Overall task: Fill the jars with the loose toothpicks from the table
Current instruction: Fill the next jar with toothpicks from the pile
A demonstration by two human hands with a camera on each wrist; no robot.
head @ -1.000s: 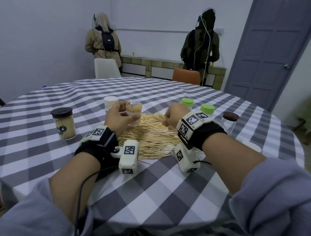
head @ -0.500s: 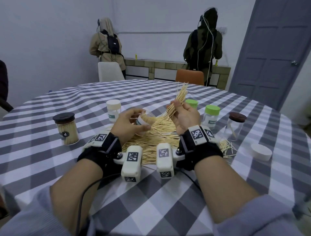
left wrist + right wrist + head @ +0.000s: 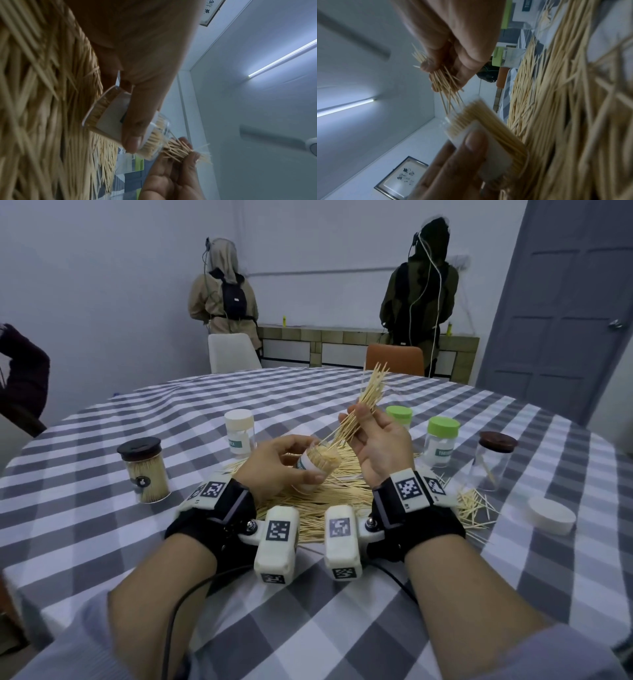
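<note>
My left hand [image 3: 284, 463] grips a small clear jar [image 3: 317, 465] with a white label, nearly full of toothpicks, tilted with its open mouth toward the right. My right hand [image 3: 373, 436] pinches a bundle of toothpicks [image 3: 364, 402] that slants down, its lower tips at the jar's mouth. In the left wrist view the jar [image 3: 116, 121] lies under my thumb with the bundle [image 3: 178, 150] at its rim. In the right wrist view the bundle [image 3: 441, 79] meets the jar [image 3: 486, 129]. A big pile of loose toothpicks [image 3: 329, 498] lies on the checked tablecloth beneath both hands.
A brown-lidded full jar [image 3: 144, 470] stands at left, a white-lidded jar [image 3: 239, 433] behind the pile, two green-lidded jars [image 3: 442, 440] and a brown-lidded near-empty jar [image 3: 493, 460] at right. A loose white lid [image 3: 551, 515] and scattered toothpicks [image 3: 474, 508] lie right. Two people stand at the far wall.
My right hand lifted a bundle of toothpicks off the pile and brought its lower end to the jar's mouth. My left hand tilted the jar toward it.
</note>
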